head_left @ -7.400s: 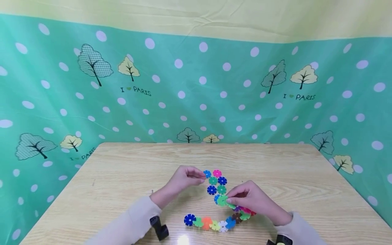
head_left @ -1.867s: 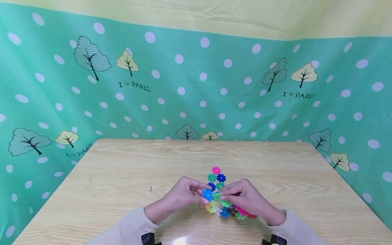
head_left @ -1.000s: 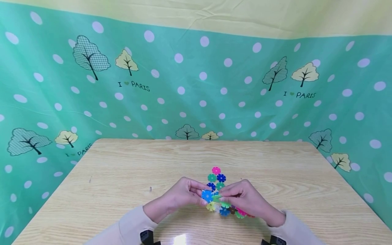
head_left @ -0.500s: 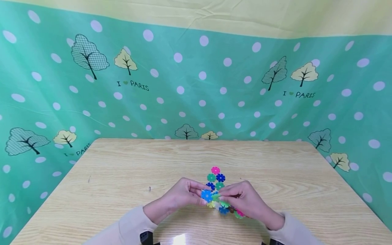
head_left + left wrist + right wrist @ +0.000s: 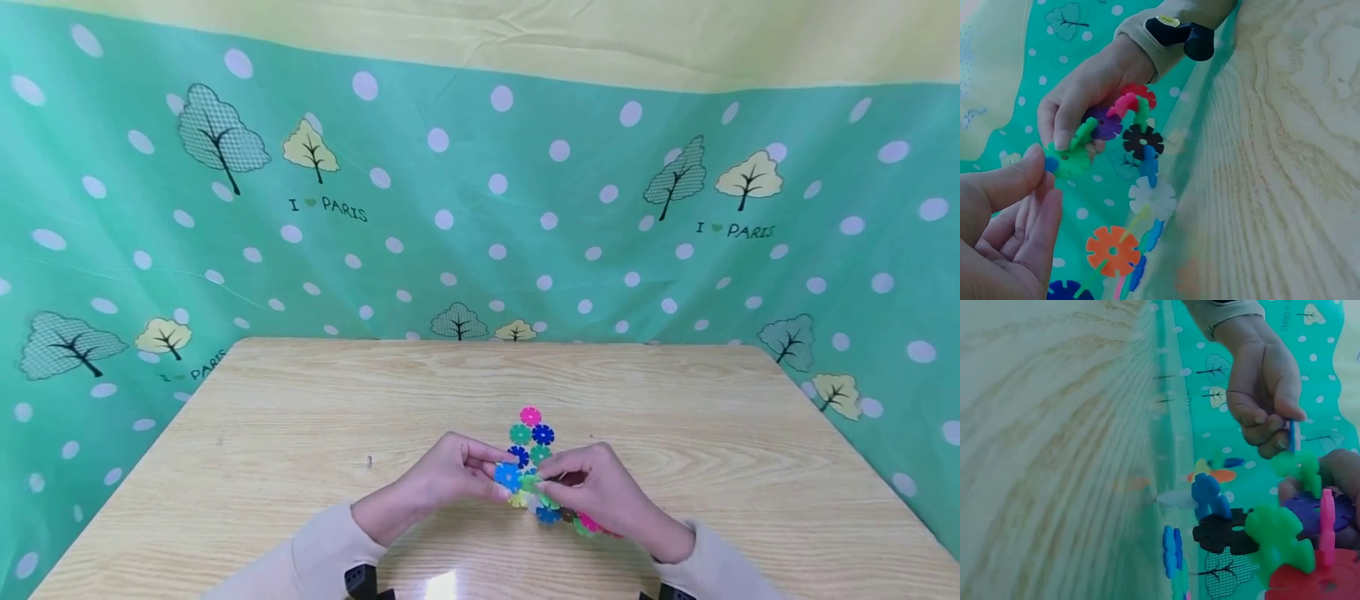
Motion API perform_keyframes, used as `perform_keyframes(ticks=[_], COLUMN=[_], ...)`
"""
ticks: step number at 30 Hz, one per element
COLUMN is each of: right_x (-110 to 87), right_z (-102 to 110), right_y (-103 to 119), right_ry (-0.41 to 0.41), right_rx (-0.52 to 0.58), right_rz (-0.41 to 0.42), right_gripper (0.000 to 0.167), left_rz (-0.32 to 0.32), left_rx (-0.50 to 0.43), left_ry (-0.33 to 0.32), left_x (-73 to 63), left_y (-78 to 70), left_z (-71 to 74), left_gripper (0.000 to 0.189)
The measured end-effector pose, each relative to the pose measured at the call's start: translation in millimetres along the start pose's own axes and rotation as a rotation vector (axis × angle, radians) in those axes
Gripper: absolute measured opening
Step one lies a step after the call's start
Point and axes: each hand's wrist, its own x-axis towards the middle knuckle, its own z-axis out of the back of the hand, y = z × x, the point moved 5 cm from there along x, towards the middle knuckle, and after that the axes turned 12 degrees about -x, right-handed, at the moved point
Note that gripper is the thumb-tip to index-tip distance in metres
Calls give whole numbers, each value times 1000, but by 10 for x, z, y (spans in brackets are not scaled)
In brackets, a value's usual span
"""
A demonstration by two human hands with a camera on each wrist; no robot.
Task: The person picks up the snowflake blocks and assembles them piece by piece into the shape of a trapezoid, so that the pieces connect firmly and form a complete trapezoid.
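In the head view, my left hand pinches a blue slotted snowflake disc between thumb and fingers. Facing it, my right hand pinches a light green disc, whose edge meets the blue one. From the green disc runs a linked chain, with a purple disc, a pink disc, a black-brown disc, a white disc and an orange disc visible in the left wrist view. My fingers hide part of the joint.
Beyond my hands, more linked discs lead up to a pink disc, past a dark blue disc and a teal disc. The wooden table ends at a green dotted curtain.
Since the oldest frame, my left hand has brought the blue disc from beside the far pink disc to the green disc. The chain's left end has shifted behind my hands. Lately the hands barely move.
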Motion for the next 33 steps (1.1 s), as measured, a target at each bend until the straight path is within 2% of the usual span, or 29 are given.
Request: perform_keyframes(ticks=[5,9,12,16,22,33], right_x=[36,51,66,87,100,70], right_z=[-11,25,35,31,-7,-21], right_y=[-47,-39,-17,5,12,47], right_ry=[21,16,26,34,11,-48], right_rx=[18,18,1,-26,-9,6], right_rz=[-71,-85,-106,-144,-105,-18], right_gripper=[12,12,12,12,12,12], left_rz=[-17,-3,10,37,87,53], left_rx=[41,11,-33,-74,-160,-157], left_ry=[29,39,12,-57,-141,-105], left_x=[-24,-22,-17,-25,-46,-39], left_y=[-55,-75,-66,-30,22,-39], left_z=[3,-3,5,32,53,49], left_gripper=[39,33,29,27,26,19])
